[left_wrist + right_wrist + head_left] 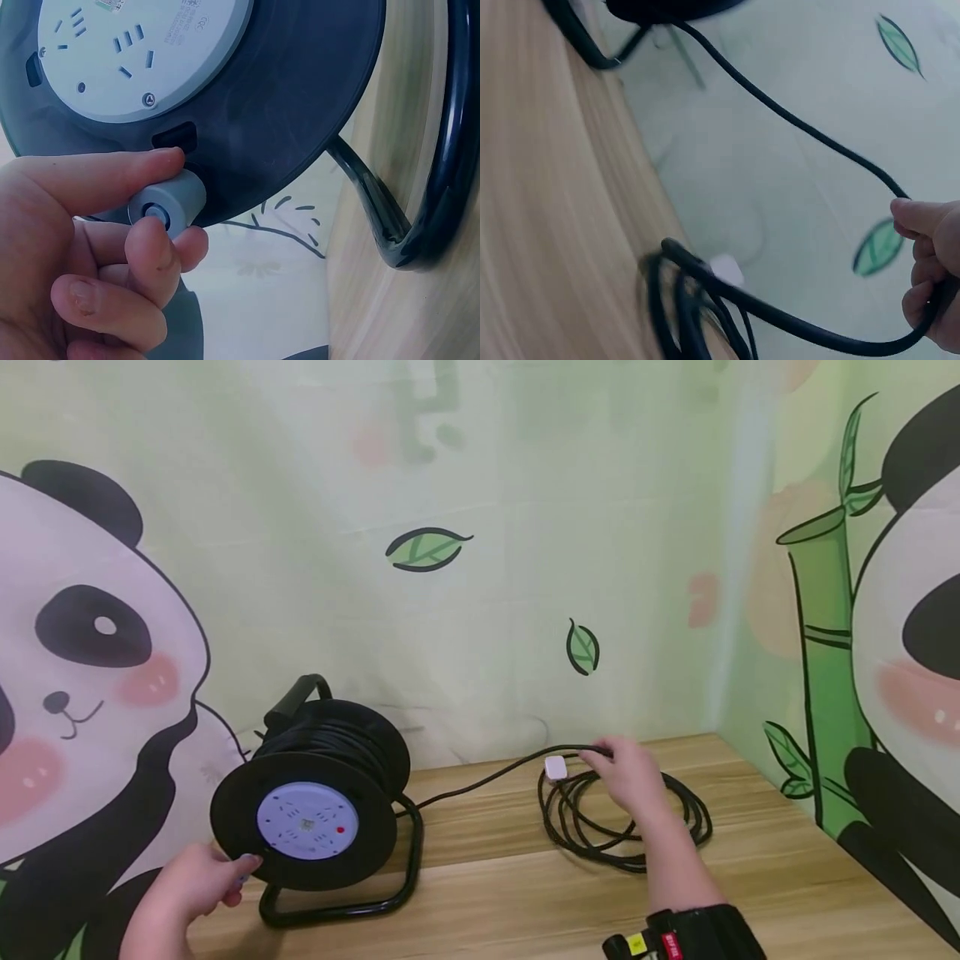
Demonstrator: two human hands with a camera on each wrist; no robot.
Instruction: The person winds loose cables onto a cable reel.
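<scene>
A black cable reel (pixel 303 818) with a pale socket face (pixel 307 821) stands on a tubular frame at the left of the table. At the reel's lower rim my left hand (pixel 198 881) pinches a grey crank knob (pixel 169 202) between thumb and fingers. Black cable (pixel 780 109) runs from the reel to my right hand (pixel 630 777), whose fingers curl round it. From that hand the cable drops to a loose coil (pixel 573 835) on the table, with a white plug (pixel 556 767) at its edge.
The wooden table (pixel 495 893) meets a panda-printed backdrop (pixel 487 610) close behind the reel and the coil. The reel's bent tube stand (pixel 416 852) reaches toward the front. A black strap with a device (pixel 697 935) sits on my right wrist.
</scene>
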